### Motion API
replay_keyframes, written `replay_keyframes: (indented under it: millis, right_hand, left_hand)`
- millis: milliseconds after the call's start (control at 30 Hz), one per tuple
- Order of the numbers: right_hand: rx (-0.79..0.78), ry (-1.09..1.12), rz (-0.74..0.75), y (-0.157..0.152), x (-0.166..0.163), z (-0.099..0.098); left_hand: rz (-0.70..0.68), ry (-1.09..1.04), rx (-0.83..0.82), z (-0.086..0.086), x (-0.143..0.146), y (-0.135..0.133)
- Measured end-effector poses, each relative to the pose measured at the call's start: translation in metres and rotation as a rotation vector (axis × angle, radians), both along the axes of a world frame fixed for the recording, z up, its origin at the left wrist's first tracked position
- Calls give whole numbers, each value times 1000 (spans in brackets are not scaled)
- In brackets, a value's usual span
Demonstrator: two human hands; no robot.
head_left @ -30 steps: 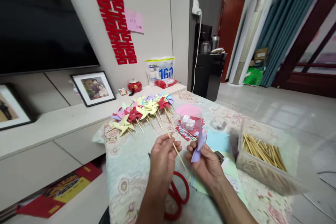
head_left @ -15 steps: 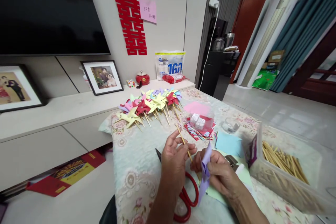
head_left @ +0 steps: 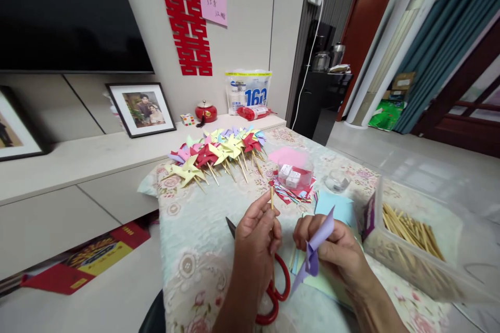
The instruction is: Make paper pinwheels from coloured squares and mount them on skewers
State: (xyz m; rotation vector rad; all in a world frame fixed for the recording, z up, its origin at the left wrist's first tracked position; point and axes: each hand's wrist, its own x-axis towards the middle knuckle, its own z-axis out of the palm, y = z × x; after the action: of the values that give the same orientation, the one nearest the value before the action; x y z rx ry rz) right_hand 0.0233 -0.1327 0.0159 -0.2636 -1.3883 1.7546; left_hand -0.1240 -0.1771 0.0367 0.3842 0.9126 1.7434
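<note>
Yellow, red, pink and lilac paper pinwheels are lying heaped at the far left of the table, their pointed blades fanning out and their thin stems slanting toward you. Behind them, a glossy red pot with a pale lid is sitting on the ledge, hiding whatever is inside. To its right, a printed plastic pouch is standing behind a shiny red packet.

Near the middle, red-handled scissors are lying beneath your left wrist on the soft, flowered cloth. Your left hand is gripping a slim wooden stick nearly upright. Farther and slightly right, a clear plastic tub is holding small white boxes and resting on red paper pieces.

Your right hand is pinching a folded lilac paper piece, its smooth blades curling and tilting, apart from the stick. Light blue paper is lying flat beyond that hand. At the right, a clear, rigid box is containing many straw-coloured sticks, lying loosely lengthwise.
</note>
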Motion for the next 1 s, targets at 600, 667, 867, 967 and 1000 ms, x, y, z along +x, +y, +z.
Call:
replay_keyframes:
  millis: [600, 667, 867, 967, 1000]
  right_hand:
    - [895, -344, -672, -5, 2, 20]
    - [929, -350, -708, -5, 1, 20]
    - [959, -378, -739, -4, 2, 19]
    - [956, -385, -753, -4, 1, 19]
    - [957, -383, -758, -4, 1, 19]
  left_hand:
    - [-73, 583, 210, -19, -4, -2]
    - [-56, 671, 245, -18, -5, -3]
    - [-55, 864, 275, -14, -6, -8]
    - [-44, 910, 271, -13, -6, -9]
    - [-43, 921, 275, -13, -6, -9]
